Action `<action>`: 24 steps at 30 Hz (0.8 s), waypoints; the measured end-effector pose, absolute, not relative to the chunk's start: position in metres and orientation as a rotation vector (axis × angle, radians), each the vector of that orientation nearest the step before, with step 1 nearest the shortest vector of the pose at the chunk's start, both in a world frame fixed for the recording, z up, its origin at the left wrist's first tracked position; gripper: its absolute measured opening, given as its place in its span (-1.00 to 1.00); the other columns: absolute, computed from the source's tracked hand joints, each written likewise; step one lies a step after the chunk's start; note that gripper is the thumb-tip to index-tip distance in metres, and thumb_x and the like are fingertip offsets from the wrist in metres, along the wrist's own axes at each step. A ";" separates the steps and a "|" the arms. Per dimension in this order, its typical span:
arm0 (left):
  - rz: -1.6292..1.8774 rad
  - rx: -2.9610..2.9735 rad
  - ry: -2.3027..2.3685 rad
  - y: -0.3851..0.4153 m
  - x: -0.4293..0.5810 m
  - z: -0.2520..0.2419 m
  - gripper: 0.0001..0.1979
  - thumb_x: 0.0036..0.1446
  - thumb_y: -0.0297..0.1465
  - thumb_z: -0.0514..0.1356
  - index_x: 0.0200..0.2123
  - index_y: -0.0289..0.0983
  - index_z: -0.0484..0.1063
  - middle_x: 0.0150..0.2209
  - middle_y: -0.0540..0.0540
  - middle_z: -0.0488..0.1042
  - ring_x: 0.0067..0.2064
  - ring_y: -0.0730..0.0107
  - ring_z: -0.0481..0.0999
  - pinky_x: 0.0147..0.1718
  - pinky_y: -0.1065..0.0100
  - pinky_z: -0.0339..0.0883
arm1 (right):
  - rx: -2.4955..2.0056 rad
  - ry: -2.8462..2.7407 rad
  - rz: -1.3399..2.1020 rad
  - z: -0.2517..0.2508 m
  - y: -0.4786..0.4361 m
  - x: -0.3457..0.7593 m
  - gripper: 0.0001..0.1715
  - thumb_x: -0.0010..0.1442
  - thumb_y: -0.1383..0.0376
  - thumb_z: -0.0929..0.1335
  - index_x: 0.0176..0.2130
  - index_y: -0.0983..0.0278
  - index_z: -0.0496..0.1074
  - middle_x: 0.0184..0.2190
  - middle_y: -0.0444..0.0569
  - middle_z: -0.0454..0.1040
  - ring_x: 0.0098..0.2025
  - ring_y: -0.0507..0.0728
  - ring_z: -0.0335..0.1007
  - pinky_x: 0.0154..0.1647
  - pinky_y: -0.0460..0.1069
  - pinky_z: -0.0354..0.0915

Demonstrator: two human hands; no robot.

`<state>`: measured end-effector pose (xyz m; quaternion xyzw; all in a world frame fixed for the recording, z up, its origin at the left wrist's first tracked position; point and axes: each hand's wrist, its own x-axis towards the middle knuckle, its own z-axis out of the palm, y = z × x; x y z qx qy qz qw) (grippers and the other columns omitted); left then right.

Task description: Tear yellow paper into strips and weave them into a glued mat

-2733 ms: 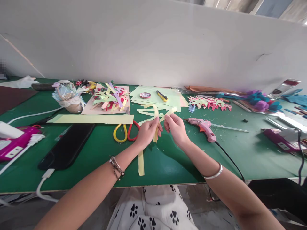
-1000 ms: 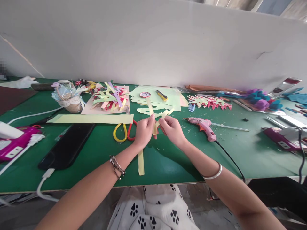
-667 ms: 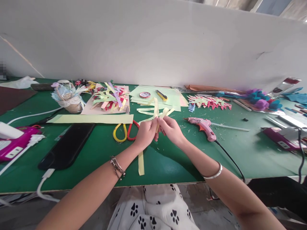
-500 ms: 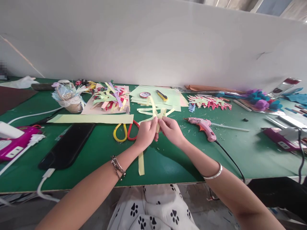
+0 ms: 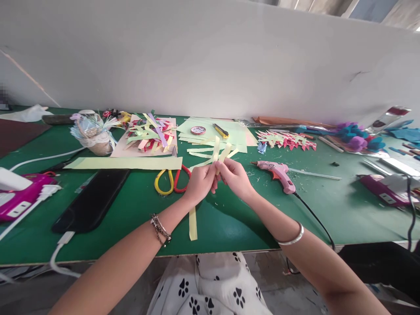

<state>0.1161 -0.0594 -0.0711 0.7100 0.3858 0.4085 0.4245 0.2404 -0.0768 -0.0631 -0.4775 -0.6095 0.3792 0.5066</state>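
Between my two hands is a folded pale yellow paper strip point(image 5: 225, 152), its ends standing up above the fingers. My left hand point(image 5: 201, 180) pinches it from the left, and my right hand point(image 5: 236, 178) pinches it from the right, fingertips touching. The fold itself is hidden by my fingers. More pale strips point(image 5: 201, 151) lie on the table just behind the hands. Another strip point(image 5: 193, 225) comes out below my left wrist. Scissors point(image 5: 164, 183) with one yellow and one red handle lie left of my left hand, their blades partly under a wide paper strip point(image 5: 131, 163).
A pink glue gun point(image 5: 277, 173) lies right of my hands. Behind are pale green sheets point(image 5: 210, 127) with a cutter point(image 5: 221, 131) and a tape roll point(image 5: 198, 130). Left are coloured paper scraps point(image 5: 151, 133) and a black phone point(image 5: 93, 199). Red-and-pale woven paper point(image 5: 288, 139) lies behind right.
The paper strip's upper ends, earlier bent and spread apart, now stand straighter and closer together above my fingers. Both hands stay nearly in place, still pinching it.
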 end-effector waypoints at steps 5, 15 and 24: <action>1.117 1.704 1.052 -0.059 0.119 -0.069 -0.50 0.21 -0.12 -0.09 -0.68 -0.26 0.17 -0.80 0.08 0.23 -0.77 0.56 0.27 -0.69 0.50 0.18 | -1.228 -1.511 0.830 -0.066 -0.076 0.240 -0.57 0.17 0.06 0.20 -0.59 0.26 0.15 -0.71 -0.24 0.15 -0.66 -0.07 0.03 -0.60 -0.11 0.02; 0.652 1.903 1.112 -0.065 0.067 -0.031 -0.55 0.14 -0.13 -0.01 -0.66 -0.25 0.35 -0.72 -0.02 0.41 -0.71 0.45 0.38 -0.67 0.49 0.21 | -1.144 -1.599 0.956 -0.047 -0.078 0.256 -0.79 0.08 0.19 0.27 -0.46 0.28 0.24 -0.60 -0.19 0.30 -0.56 -0.02 0.26 -0.52 -0.09 0.17; 0.653 2.392 1.414 -0.093 0.048 -0.010 -0.48 -0.01 -0.02 0.11 0.00 -0.13 0.33 0.00 -0.13 0.39 -0.09 0.13 0.44 -0.44 0.40 0.29 | -0.984 -2.005 1.113 0.029 -0.103 0.285 -0.93 0.02 0.34 0.27 -0.47 0.28 0.32 -0.58 -0.16 0.35 -0.57 -0.05 0.20 -0.58 -0.13 0.17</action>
